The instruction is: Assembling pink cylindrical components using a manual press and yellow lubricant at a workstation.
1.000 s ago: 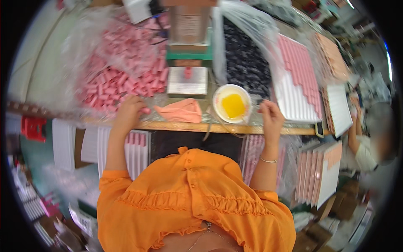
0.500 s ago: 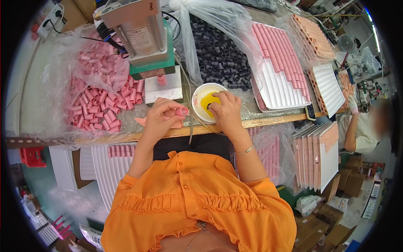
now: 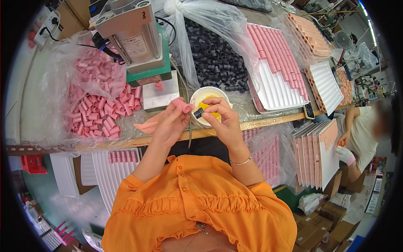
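My left hand (image 3: 170,126) grips a short pink plastic tube (image 3: 184,106), its open end turned toward the right hand. Between the thumb and fingers of my right hand (image 3: 226,122) is a small black plastic collar (image 3: 198,112), close beside the tube; I cannot tell whether they touch. Just behind my right hand sits a white bowl (image 3: 194,95) with a yellow pad (image 3: 203,104) in it, partly hidden by the fingers. Another pink tube (image 3: 159,85) stands upright on the metal block (image 3: 147,97) under the green press (image 3: 168,69).
Loose pink tubes (image 3: 100,111) heap up in clear plastic at the left. Black collars (image 3: 218,59) fill a bag behind the bowl. A white ridged tray (image 3: 279,90) with rows of pink tubes lies at the right, near a phone (image 3: 309,110). A co-worker (image 3: 363,134) is at far right.
My right hand has lifted from the yellow pad with the black collar and come toward the left hand. The left hand has turned the pink tube toward it. The co-worker's hands have lowered.
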### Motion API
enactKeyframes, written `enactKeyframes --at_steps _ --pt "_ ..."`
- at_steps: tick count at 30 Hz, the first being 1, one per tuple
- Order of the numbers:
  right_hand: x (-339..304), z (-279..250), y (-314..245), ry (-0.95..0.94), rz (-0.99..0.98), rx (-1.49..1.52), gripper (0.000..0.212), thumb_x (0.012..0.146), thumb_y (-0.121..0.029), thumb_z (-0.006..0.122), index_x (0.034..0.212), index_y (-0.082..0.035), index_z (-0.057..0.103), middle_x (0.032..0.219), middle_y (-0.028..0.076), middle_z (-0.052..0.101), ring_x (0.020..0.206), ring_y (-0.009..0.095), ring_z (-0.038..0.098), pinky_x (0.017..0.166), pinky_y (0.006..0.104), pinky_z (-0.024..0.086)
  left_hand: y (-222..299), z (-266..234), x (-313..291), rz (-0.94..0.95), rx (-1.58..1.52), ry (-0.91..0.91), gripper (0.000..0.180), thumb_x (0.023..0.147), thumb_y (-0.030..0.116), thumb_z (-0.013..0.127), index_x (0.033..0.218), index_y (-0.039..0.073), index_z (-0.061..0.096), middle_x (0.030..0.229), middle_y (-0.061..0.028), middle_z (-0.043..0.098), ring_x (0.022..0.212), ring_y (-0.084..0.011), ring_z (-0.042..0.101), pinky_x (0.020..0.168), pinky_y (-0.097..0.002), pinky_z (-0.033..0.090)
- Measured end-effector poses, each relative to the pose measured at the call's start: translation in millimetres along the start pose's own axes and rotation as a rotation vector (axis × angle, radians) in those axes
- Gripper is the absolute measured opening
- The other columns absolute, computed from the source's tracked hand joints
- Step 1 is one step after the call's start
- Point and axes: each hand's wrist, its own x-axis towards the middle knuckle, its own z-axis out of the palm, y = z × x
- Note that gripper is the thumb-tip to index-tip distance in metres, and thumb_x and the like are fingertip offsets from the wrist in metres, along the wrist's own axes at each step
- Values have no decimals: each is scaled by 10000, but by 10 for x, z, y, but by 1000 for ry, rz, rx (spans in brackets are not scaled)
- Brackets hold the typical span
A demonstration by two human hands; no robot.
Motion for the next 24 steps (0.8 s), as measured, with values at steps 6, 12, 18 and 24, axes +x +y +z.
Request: enactKeyframes --at_steps 6,12,18,24 --pt "-39 26 -46 242 -356 -473 126 762 -68 750 872 -58 688 1054 102 634 1003 288 582 878 396 419 -289 22 83 -37 42 -125 210 970 243 622 1148 161 546 1071 27 616 1006 -87 568 858 -245 452" --pt "102 -345 -46 195 -455 -621 138 731 -102 763 853 -94 698 1025 59 630 995 288 560 840 398 411 -400 103 189 -122 -52 -44 181 959 217 634 1121 151 591 1099 14 641 1053 -113 577 819 -237 486" --pt "319 -623 -69 -9 -331 -454 120 736 -109 774 847 -110 727 962 51 597 917 268 530 814 377 420 -488 336 348 -96 -52 -173 137 953 199 643 1062 127 602 1086 0 648 1054 -127 585 776 -223 501" --pt "519 -1077 4 249 -145 -219 97 867 -141 696 902 -53 717 846 101 677 756 226 645 688 314 501 -447 479 361 -138 -177 -25 127 962 201 627 1046 107 610 1057 -20 653 1052 -152 593 791 -238 501"
